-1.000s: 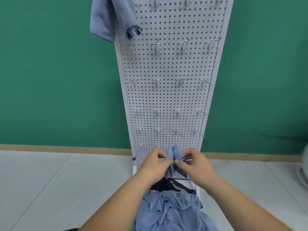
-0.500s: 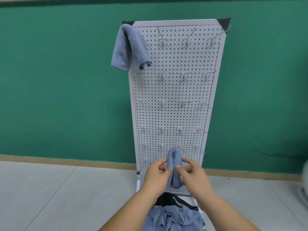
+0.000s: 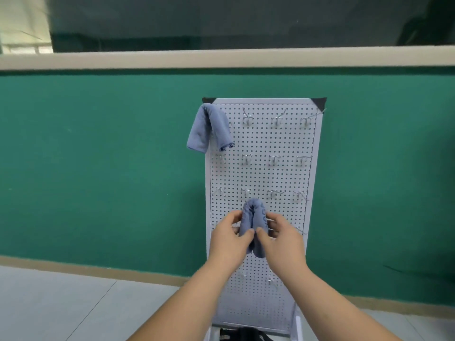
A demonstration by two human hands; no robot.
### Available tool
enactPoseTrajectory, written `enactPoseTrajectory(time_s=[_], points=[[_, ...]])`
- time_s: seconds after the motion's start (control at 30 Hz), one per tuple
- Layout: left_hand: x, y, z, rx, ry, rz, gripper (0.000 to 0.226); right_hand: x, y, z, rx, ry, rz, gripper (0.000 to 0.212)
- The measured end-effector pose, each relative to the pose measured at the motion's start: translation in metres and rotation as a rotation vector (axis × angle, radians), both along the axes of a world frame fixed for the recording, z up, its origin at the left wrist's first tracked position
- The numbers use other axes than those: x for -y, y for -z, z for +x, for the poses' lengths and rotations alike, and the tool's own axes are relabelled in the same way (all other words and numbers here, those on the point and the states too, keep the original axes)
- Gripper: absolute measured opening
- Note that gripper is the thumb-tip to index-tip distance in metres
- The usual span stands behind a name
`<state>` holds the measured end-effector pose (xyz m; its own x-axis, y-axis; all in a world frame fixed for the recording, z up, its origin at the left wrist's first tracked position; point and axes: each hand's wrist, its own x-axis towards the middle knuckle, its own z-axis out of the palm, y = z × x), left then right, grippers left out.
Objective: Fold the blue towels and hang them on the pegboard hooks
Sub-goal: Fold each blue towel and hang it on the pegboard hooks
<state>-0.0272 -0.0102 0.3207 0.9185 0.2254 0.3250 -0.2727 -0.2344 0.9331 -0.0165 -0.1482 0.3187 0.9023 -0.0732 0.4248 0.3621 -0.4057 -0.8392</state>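
Together, left hand (image 3: 227, 238) and right hand (image 3: 283, 239) pinch the folded towel (image 3: 253, 221) with curled fingers.

The left hand (image 3: 227, 238) and right hand (image 3: 280, 238) now pinch the folded blue towel (image 3: 253, 217) higher against the pegboard (image 3: 263, 173). Its doubled top sits just under a third-row hook (image 3: 245, 192) rather than by the lowest hooks. The view tilts up, so the heap of loose towels drops out of sight and a pale sill (image 3: 221, 59) appears.
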Motion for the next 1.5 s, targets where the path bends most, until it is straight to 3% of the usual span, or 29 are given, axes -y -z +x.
enactPoseTrajectory(time_s=[0.23,0.47,0.77,0.97,1.13,1.3,1.4,1.5], points=[[-0.019,-0.082,0.016,0.230,-0.171,0.154,0.040,-0.007,-0.095,0.010,0.198,0.012,-0.012,0.025],[-0.034,-0.176,0.049,0.400,-0.232,0.184,0.044,-0.015,-0.194,0.037,0.384,0.059,-0.063,0.028],[-0.054,-0.252,0.108,0.444,-0.348,0.281,0.029,-0.033,-0.269,0.107,0.437,0.150,-0.120,0.025],[-0.054,-0.260,0.150,0.375,-0.377,0.422,0.033,-0.045,-0.272,0.151,0.409,0.212,-0.173,0.028],[-0.039,-0.242,0.168,0.234,-0.346,0.626,0.032,-0.044,-0.242,0.175,0.325,0.277,-0.389,0.020],[-0.035,-0.219,0.166,0.221,-0.272,0.521,0.036,-0.039,-0.214,0.170,0.344,0.218,-0.429,0.036],[-0.033,-0.200,0.159,0.287,-0.270,0.433,0.054,-0.035,-0.201,0.158,0.353,0.190,-0.410,0.050],[-0.029,-0.167,0.137,0.427,-0.297,0.383,0.063,-0.028,-0.175,0.140,0.402,0.153,-0.418,0.051]])
